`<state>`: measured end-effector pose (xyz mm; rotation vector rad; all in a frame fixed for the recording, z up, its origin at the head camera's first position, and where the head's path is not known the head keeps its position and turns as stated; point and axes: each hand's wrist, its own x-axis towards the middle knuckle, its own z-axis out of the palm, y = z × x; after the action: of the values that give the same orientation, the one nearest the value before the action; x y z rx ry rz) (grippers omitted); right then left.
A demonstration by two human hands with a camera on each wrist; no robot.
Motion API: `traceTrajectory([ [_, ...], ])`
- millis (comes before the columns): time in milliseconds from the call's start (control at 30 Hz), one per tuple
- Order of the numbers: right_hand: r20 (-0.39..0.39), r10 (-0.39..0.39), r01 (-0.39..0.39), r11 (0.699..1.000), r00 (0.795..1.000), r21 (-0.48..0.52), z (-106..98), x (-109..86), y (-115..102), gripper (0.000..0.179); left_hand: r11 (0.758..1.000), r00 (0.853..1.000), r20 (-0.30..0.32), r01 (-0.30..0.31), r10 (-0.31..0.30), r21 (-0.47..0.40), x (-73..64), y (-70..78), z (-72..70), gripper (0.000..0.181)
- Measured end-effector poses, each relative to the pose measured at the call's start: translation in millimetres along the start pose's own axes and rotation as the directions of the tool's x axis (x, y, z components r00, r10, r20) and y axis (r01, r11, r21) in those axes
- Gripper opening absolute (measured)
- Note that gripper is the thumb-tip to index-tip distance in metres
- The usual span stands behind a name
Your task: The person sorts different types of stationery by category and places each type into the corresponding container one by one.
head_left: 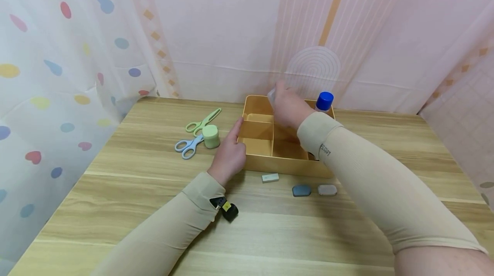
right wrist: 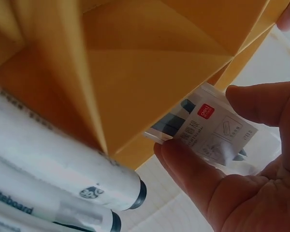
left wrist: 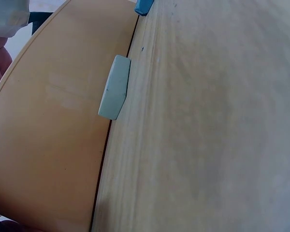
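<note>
My right hand (head_left: 287,104) is over the back of a tan compartment box (head_left: 285,166). Between thumb and fingers it pinches a small clear plastic packet (right wrist: 221,129) with a printed label and dark contents, close to a compartment wall in the right wrist view. At the box's left side, my left hand (head_left: 229,158) touches the edge with its index finger straight; its other fingers are mostly hidden. Whiteboard markers (right wrist: 87,159) lie beside the right hand's wrist view of the box. A blue-capped bottle (head_left: 325,101) stands in the right part of the box.
Left of the box lie green scissors (head_left: 210,116), blue scissors (head_left: 189,145) and a light green jar (head_left: 210,136). A pale eraser-like block (head_left: 270,178), a blue-grey piece (head_left: 301,190) and a whitish piece (head_left: 327,190) lie before the box. A patterned curtain (head_left: 224,31) hangs behind.
</note>
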<state>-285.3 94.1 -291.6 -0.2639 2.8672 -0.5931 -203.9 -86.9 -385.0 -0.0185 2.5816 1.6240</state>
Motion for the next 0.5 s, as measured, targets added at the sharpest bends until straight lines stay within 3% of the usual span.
traceTrajectory([
  [267, 0.041, -0.048, 0.052, 0.994, 0.998, -0.096, 5.4, 2.4, -3.7, 0.031, 1.0, 1.0, -0.003, 0.009, -0.009, -0.001, 0.6, 0.3, 1.3, 0.079],
  [500, 0.096, -0.065, 0.082, 0.979, 0.993, -0.185, 4.6, 5.2, -6.4, 0.031, 1.0, 1.0, 0.0, 0.009, -0.009, 0.0, 1.1, -0.5, 1.6, 0.079],
])
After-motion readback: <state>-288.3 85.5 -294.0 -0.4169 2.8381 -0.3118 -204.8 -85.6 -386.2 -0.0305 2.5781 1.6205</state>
